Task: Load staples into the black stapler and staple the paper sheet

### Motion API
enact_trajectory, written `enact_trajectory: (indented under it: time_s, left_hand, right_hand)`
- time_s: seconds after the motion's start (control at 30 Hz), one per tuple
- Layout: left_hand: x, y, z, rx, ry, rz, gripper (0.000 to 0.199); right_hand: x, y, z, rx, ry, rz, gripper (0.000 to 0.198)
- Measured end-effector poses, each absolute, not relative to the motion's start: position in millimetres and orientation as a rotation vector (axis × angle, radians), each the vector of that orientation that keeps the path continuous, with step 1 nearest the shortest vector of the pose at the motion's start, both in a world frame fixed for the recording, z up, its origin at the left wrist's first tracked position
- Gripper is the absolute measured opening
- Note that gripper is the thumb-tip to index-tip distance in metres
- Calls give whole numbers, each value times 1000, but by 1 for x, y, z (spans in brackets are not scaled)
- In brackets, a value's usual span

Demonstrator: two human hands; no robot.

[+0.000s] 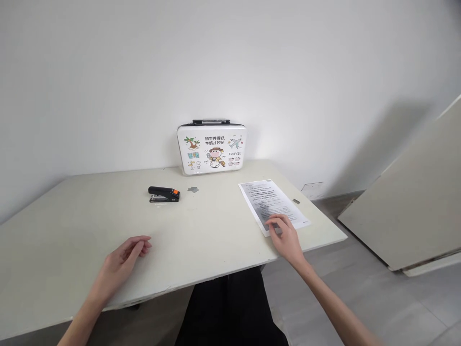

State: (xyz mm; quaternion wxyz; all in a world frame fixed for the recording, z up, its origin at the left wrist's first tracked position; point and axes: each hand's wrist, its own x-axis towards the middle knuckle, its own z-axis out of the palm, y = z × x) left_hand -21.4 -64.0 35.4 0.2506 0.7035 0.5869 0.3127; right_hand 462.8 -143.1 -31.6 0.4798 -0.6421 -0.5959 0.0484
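Observation:
My left hand (pixel 122 262) rests near the table's front edge at the left, fingers loosely curled together with the thumb against them and nothing visible in them. My right hand (pixel 285 238) is over the near end of a printed sheet of paper (pixel 268 199), its fingers bent and a little apart from the thumb. I cannot tell whether it touches the sheet. Beyond my left hand lies a black stapler (pixel 163 194) with an orange patch. Small strips of staples (pixel 193 189) lie to the stapler's right, and another grey strip (pixel 296 201) lies at the sheet's right edge.
A white case (pixel 212 166) with cartoon prints and a black handle stands upright against the wall at the back of the pale table (pixel 201 230). To the right, beyond the table edge, a large pale panel (pixel 406 202) stands on the grey floor.

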Motion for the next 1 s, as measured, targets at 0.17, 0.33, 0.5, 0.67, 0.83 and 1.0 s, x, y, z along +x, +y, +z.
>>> enact_trajectory:
  time_s: [0.17,0.33,0.5,0.67,0.83,1.0]
  left_hand:
    - [-21,-64,33,1923,1617,856,53]
    - [-22,-62,33,1899,1612,865,53]
    - [-24,-59,31,1881,1618,899,53]
    - [-27,-57,27,1873,1604,883,53]
    - [-26,-57,27,1889,1604,874,54]
    - [-22,-59,29,1904,1629,835,55]
  right_hand:
    - [463,-142,-34,-1599,-1415,55,20]
    - [463,-141,-34,-1667,-1370,23,21]
    - [462,-141,-36,-1729,-1344,12,27]
    - [461,-139,-39,-1751,-1352,4,32]
    - [460,-138,-38,-1790,-1341,22,35]
    - [463,-138,-41,-1793,-1380,-11,38]
